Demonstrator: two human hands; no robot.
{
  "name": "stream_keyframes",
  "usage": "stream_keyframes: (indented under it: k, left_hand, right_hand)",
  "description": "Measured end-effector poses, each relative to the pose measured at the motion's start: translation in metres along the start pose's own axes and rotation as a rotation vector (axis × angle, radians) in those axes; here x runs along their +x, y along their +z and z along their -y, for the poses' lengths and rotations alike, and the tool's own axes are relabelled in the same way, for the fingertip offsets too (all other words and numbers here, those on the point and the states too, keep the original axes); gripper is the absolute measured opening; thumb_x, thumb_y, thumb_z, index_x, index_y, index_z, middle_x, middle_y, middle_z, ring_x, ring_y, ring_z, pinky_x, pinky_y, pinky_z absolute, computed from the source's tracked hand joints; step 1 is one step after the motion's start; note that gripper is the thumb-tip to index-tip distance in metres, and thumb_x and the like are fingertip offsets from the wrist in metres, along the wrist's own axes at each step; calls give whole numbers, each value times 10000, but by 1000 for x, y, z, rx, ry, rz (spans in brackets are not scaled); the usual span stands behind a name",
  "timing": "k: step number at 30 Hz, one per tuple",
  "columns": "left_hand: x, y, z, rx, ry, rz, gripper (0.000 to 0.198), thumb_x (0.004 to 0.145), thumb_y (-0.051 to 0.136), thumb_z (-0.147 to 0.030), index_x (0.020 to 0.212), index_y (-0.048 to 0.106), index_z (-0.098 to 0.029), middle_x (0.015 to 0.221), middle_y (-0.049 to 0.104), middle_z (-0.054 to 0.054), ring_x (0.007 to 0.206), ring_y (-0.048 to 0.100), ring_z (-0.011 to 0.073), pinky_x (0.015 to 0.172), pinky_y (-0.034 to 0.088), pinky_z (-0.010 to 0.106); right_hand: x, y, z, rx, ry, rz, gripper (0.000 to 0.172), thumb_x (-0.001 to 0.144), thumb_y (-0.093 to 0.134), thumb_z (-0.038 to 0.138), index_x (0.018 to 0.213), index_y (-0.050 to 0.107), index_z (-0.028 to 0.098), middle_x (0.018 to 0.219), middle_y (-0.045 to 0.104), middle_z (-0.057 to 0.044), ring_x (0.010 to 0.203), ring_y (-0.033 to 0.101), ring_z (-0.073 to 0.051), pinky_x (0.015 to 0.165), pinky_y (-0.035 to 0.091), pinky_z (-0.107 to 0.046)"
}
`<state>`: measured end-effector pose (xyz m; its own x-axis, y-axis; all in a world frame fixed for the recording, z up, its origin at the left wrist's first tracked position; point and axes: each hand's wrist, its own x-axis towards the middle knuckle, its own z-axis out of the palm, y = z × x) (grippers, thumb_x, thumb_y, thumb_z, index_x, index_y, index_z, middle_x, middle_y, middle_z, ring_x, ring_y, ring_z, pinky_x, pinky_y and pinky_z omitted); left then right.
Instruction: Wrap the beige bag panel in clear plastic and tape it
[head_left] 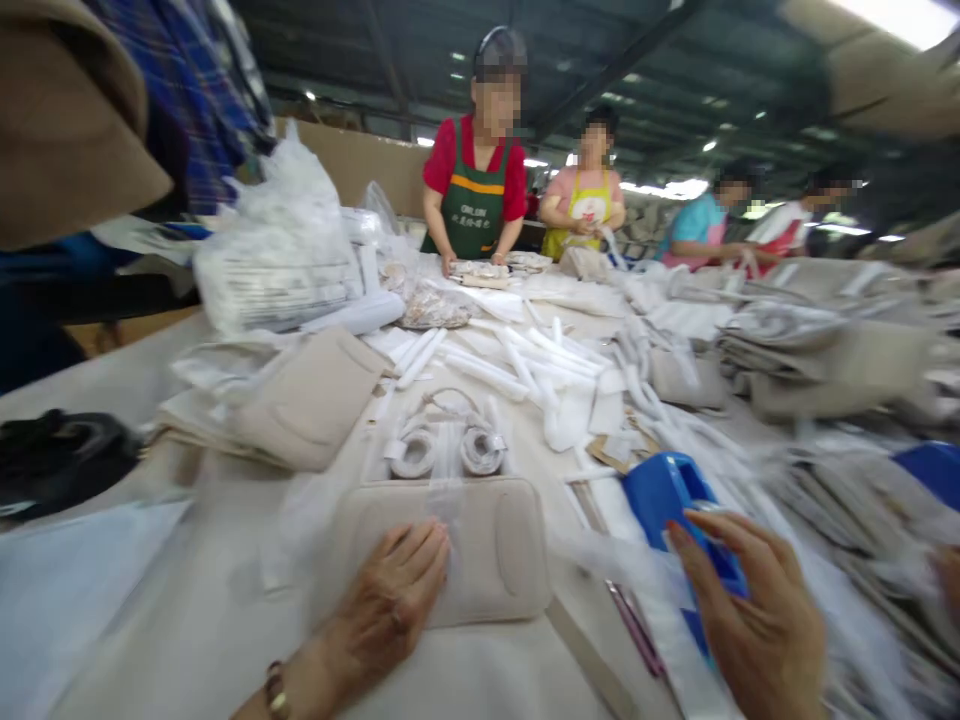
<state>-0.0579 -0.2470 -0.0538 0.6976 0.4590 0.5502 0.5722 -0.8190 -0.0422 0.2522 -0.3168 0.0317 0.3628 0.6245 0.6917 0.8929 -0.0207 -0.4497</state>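
Observation:
A flat beige padded bag point(487, 560) lies on the table in front of me. My left hand point(405, 585) rests on it, fingers stretched out, with the fingertips at a clear tape strip point(448, 490) running over its top edge. Beyond that edge lie two coiled straps point(450, 450), under or beside clear plastic. To the right stands a blue tape dispenser point(667, 490). My right hand point(750, 590) is in front of it, thumb and forefinger pinched near its end on what looks like clear tape, faint and blurred.
Pink-handled scissors point(636, 630) and a beige strap point(589, 655) lie between bag and dispenser. White tubes point(517, 365) are heaped behind. Folded beige bags point(300, 400) sit left, stacked ones point(832, 370) right. A large plastic sack point(277, 250) stands back left. Several co-workers point(476, 190) work across the table.

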Motion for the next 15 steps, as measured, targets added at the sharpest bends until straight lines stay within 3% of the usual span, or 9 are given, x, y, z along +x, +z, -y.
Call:
stream_keyframes:
  k: [3, 5, 7, 10, 15]
  left_hand:
    - [-2, 7, 5, -21, 31, -124, 278, 898, 394, -137, 1065, 617, -141, 1082, 677, 84, 1039, 595, 201, 947, 355, 350]
    - [-4, 14, 9, -18, 49, -168, 295, 912, 371, -174, 1055, 627, -139, 1084, 675, 103, 1031, 598, 218, 955, 351, 368]
    - [-7, 19, 11, -9, 100, -165, 301, 908, 378, -184, 1066, 631, -143, 1101, 669, 107, 1032, 600, 218, 965, 346, 365]
    - [-13, 24, 13, -41, 36, -139, 310, 906, 372, -158, 1071, 634, -161, 1131, 658, 105, 1051, 594, 221, 978, 342, 385]
    - [-17, 27, 18, -22, 85, -125, 307, 904, 382, -174, 1083, 631, -162, 1156, 645, 111, 1049, 598, 224, 970, 354, 384]
  right_hand:
    - [13, -50, -57, -47, 447, 75, 401, 655, 577, 573, 750, 650, 190, 850, 626, -92, 825, 544, -263, 787, 412, -410]
    - [15, -66, -81, -5, 649, 199, 396, 563, 591, 592, 597, 631, 199, 700, 618, -67, 756, 538, -260, 756, 404, -402]
    - [12, -67, -92, 64, 737, 296, 377, 536, 606, 579, 498, 613, 204, 583, 594, -40, 675, 541, -237, 677, 415, -368]
    - [4, -57, -90, 214, 836, 382, 390, 562, 596, 570, 491, 627, 188, 555, 600, -26, 585, 545, -194, 560, 418, -312]
    - [-2, -45, -85, 428, 947, 406, 341, 529, 680, 482, 515, 634, 145, 508, 574, -10, 481, 478, -130, 508, 364, -268]
